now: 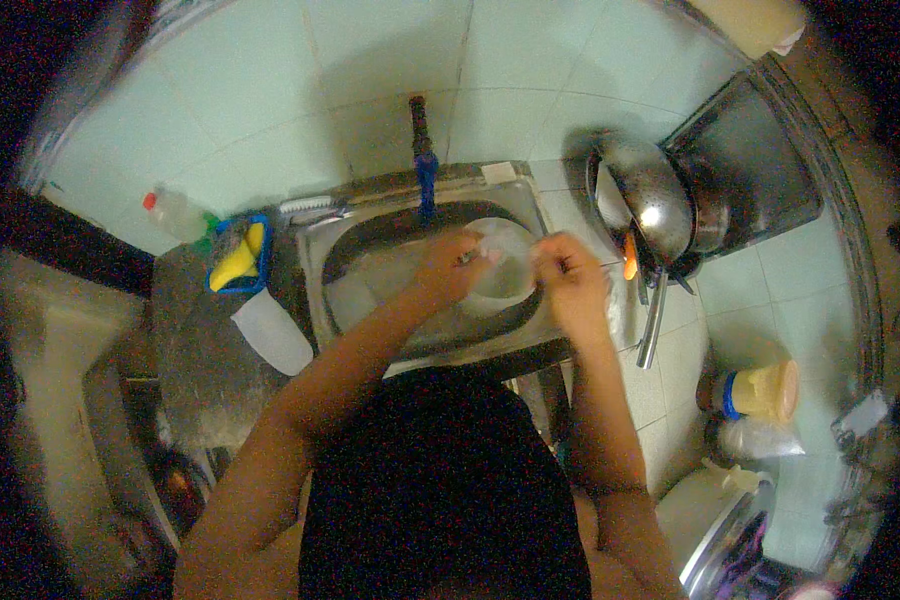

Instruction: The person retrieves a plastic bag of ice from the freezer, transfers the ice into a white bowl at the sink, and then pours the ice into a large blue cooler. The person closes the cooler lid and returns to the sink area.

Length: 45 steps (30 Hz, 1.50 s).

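Observation:
A round, pale translucent bowl or lid (pixel 504 281) is over the right side of the metal sink basin (pixel 379 289). My left hand (pixel 454 266) reaches across its left side, fingers over the round piece; motion blur hides whether they grip anything. At the right rim, my right hand (pixel 574 281) has its fingers curled and appears to pinch the edge. Behind the hands a tap with a blue body (pixel 426 180) rises at the back of the sink.
Left of the sink are a blue tray (pixel 266 255) with a yellow item (pixel 241 262), a white piece (pixel 274 334), a brush (pixel 307 204) and a red-capped bottle (pixel 176 214). On the right stand metal cookware (pixel 649 195) with a protruding handle (pixel 651 330), and a yellowish jar (pixel 765 391).

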{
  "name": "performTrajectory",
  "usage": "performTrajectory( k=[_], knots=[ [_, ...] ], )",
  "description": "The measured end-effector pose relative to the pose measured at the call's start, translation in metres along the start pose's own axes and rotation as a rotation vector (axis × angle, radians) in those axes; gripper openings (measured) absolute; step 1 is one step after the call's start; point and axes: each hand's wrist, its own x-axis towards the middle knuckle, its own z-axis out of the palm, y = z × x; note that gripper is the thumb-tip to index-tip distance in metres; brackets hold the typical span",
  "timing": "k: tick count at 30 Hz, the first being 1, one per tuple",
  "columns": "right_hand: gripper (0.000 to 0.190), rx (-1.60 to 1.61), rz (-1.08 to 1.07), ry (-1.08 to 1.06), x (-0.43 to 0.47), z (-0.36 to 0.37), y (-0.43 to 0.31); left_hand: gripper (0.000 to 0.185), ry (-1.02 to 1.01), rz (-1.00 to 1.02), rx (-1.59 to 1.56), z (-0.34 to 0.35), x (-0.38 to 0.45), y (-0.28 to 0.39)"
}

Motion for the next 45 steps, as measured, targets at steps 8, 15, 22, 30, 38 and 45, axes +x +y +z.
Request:
performTrajectory(
  k=[8, 15, 22, 30, 38, 45],
  knots=[
    [0.013, 0.042, 0.288, -0.334, -0.077, 0.079, 0.099, 0.029, 0.33, 0.159, 0.245, 0.037, -0.105, -0.021],
    [0.012, 0.158, 0.313, -0.142, -0.089, 0.069, 0.105, 0.035, 0.248, 0.351, 0.307, 0.052, -0.13, 0.002],
    [0.013, 0.073, 0.265, -0.011, -0.148, 0.016, 0.093, 0.068, 0.58, -0.603, 0.623, -0.025, -0.176, -0.039],
    [0.01, 0.86, 0.726, 0.372, -0.282, 0.005, 0.207, 0.105, 0.668, -0.424, 1.0, 0.025, -0.18, -0.072],
    [0.021, -0.504, 0.804, 0.102, -0.426, -0.01, 0.257, 0.105, 0.551, -0.486, 0.677, -0.018, -0.162, -0.115],
    [0.038, -0.535, 0.957, 0.631, -0.51, -0.051, 0.307, 0.102, 0.59, -0.413, 0.418, -0.025, -0.167, -0.147]
  ],
)
